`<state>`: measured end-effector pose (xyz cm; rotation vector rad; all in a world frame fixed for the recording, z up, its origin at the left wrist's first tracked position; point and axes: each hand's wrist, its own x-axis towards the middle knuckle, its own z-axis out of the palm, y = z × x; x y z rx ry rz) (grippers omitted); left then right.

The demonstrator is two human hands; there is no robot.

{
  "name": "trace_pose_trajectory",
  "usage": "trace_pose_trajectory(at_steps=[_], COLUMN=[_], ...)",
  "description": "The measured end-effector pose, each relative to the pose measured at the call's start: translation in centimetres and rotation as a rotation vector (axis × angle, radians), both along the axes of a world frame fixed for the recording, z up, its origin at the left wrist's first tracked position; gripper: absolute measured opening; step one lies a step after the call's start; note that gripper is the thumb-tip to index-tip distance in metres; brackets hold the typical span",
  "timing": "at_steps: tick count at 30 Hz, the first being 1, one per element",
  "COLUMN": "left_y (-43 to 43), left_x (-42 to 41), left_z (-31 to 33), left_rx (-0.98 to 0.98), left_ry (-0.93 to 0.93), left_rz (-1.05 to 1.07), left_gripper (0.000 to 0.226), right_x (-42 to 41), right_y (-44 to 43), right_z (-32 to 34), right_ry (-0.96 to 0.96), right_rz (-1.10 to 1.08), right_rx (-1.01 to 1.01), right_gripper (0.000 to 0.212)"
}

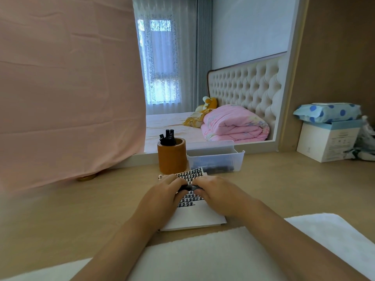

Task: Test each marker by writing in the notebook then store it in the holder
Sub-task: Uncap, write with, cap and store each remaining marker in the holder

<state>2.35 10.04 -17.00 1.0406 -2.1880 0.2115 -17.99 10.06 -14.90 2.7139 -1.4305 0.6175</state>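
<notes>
A white towel (203, 258) is lying at the near edge of the desk (81, 209). Just past it, the notebook (194, 220) is lying open, with black marks filling the top of its page. Over the page, the left hand (164, 192) and the right hand (218, 194) are meeting. Both are pinching one black marker (189, 187) between their fingertips. Behind the notebook, the brown holder (172, 159) is standing with other markers (168, 137) sticking up. Just beside it, a clear box (239, 155) is holding dark pens (215, 169).
</notes>
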Motion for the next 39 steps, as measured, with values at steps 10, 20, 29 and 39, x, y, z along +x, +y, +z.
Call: trace_pose_trajectory(at_steps=[10,20,29,39], left_y=[-0.3,-0.2,-1.3,-1.8], left_x=[0.0,1.1,5.4,4.9], left_z=[0.5,0.6,-0.8,-1.2], left_rx=[0.071,0.024,0.299,0.364], left_ry=[-0.043,-0.08,0.104,0.091], left_rz=[0.004,0.007,0.39,0.554], left_gripper=[0.018,0.023,0.024,0.024], right_x=[-0.6,-0.5,-1.7,-0.9], right_y=[-0.5,0.0,-0.5,-0.3], right_z=[0.0,0.4,0.0,-0.2], right_ry=[-0.108,-0.155,-0.437,-0.636], right_rz=[0.077,-0.021,-0.129,-0.036], right_rx=[-0.109,0.195,0.304,0.357], right_gripper=[0.026,0.02,0.036,0.031])
